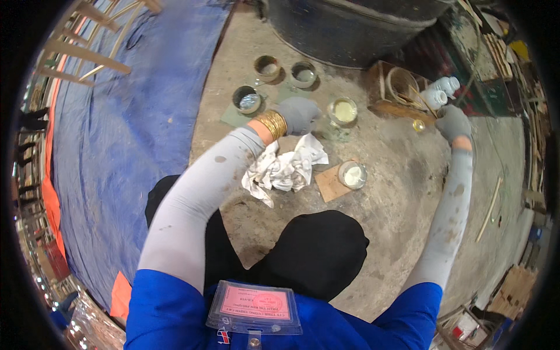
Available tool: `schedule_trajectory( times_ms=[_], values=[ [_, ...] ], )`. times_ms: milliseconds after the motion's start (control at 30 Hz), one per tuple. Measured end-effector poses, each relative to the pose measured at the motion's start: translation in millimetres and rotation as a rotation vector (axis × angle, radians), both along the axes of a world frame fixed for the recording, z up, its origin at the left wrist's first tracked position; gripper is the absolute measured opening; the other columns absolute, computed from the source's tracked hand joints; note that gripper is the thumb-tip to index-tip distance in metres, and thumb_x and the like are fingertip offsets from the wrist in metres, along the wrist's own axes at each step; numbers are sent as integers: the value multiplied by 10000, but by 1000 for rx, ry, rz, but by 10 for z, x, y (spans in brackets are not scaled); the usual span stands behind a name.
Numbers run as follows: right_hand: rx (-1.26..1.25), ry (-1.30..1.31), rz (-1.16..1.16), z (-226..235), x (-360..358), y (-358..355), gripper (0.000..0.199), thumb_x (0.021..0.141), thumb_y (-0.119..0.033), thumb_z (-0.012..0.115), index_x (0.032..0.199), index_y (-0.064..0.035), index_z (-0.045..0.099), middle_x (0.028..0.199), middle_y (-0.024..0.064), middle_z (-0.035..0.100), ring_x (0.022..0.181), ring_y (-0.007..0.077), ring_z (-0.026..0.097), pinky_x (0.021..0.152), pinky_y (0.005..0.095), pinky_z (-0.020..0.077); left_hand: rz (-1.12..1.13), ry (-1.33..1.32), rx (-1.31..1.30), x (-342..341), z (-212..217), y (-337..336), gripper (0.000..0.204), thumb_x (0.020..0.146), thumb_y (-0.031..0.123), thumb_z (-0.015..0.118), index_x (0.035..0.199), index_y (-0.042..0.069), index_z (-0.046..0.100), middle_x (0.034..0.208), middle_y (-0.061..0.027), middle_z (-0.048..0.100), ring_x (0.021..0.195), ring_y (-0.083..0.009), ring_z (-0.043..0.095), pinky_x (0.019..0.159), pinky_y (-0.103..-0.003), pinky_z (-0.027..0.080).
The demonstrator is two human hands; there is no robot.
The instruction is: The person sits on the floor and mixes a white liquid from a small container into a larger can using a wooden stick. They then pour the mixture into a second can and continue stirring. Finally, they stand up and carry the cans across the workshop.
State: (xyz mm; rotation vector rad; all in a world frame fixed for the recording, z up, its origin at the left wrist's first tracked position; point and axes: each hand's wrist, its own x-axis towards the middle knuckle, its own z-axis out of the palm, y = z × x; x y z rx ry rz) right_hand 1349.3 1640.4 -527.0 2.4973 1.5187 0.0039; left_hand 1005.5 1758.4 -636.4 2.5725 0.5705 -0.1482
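Concrete floor (402, 192) carries all items; a blue tarp (134, 116) covers its left side and a large dark drum (350, 23) stands at its far edge. The person squats at the near edge.

Crumpled white rag (286, 169) lies mid-floor, just below the left hand (298, 114), which is gloved in grey. That hand's fingers are curled down beside the open tin of pale yellow liquid (343, 111), touching or nearly so; whether they grip anything cannot be told. Risk: a nudge from the wrist could tip this tin and spill onto the rag.

A second open tin with whitish contents (353, 174) sits on a cardboard scrap (330, 184), close to the knee; a shift of the leg could upset it.

Right hand (452, 122), also gloved, hovers near two white bottles (440, 92) and a small brass-coloured cap (418, 125); its fingers appear loosely closed, contents not discernible. The bottles lie tilted and could roll.

Three further tins (268, 67) stand well clear, toward the drum.
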Motion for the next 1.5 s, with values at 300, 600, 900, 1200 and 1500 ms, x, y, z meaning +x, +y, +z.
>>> schedule_trajectory(
  times_ms=[300, 600, 900, 1200, 1500],
  values=[
    [-34, -202, 189, -196, -672, 1089, 205, 769, -171, 553, 923, -81, 654, 916, 139, 632, 942, 303, 591, 809, 378, 472, 377, 220, 261, -1644, 709, 901, 273, 744, 229, 554, 937, 45, 613, 923, -148, 594, 893, -315, 563, 783, -381, 450],
    [-312, 366, 215, -1455, -2079, 1574, 376, 708, -352, 565, 902, -43, 659, 951, 181, 623, 884, 331, 598, 778, 378, 461, 695, 403, -24, -2277, -631, 843, 662, 613, 438, 683, 1071, -20, 549, 1079, -213, 565, 1008, -329, 545, 833, -383, 452],
    [42, 472, -673, -2406, -2988, 1451, 634, 680, -538, 582, 1075, -43, 599, 1131, 194, 556, 1048, 315, 542, 850, 404, 436, 921, 410, -20, -1865, -962, 538, 741, 552, 460, 760, 1085, 31, 475, 1105, -139, 502, 1043, -292, 490, 841, -352, 432],
    [-160, 536, -546, -2890, -2995, 1812, 596, 680, -482, 640, 1073, -37, 600, 1077, 212, 580, 1014, 326, 555, 842, 408, 437, 1158, -63, -570, -2069, -1423, 644, 496, 655, 255, 736, 1018, 18, 495, 895, -125, 576, 779, -218, 582, 644, -312, 483],
    [1019, 1535, -669, -2783, -3092, 822, 154, 761, -118, 623, 898, -53, 592, 770, 62, 589, 612, 144, 535, 536, 267, 439, 1079, -804, -1824, -2391, -1105, 722, 230, 870, 141, 534, 1085, 64, 505, 997, -83, 586, 843, -184, 586, 676, -314, 509]
  ],
)
